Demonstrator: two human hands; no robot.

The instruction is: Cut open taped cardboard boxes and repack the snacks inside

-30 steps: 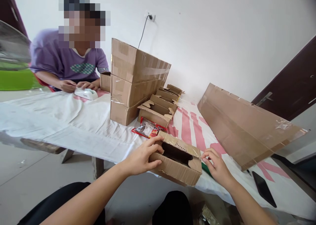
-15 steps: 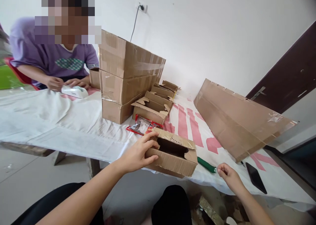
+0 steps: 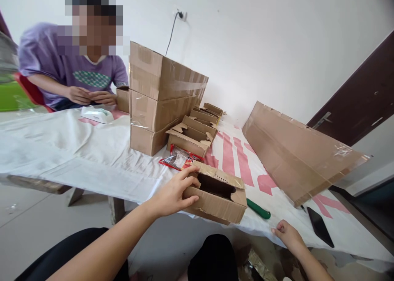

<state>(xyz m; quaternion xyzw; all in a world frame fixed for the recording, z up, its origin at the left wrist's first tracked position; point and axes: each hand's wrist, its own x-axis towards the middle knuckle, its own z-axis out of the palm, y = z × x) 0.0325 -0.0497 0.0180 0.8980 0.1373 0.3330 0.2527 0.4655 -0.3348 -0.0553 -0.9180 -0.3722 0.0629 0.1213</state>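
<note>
A small open-topped cardboard box [image 3: 215,205] lies at the table's front edge, a dark opening showing in its top. My left hand [image 3: 177,190] grips its left end, fingers over the top and thumb on the near side. To the right of the box lies a green handle [image 3: 259,209]; the rest of that tool is out of sight. My right hand [image 3: 287,233] is at the table edge just right of the handle, apart from it, fingers curled in to the thumb. Whether anything is between them is hidden. A red-edged plastic packet [image 3: 180,157] lies behind the box.
Large taped boxes [image 3: 147,104] stand stacked at left, with a row of small open boxes [image 3: 191,137] beside them. A big cardboard sheet [image 3: 301,149] leans at right, near a black phone [image 3: 320,226]. Across the table a person [image 3: 92,81] sits by a white device [image 3: 97,114].
My right hand has moved slightly down and right, away from the green handle. My left hand stays on the box. The other person's hands have come together, off the white device.
</note>
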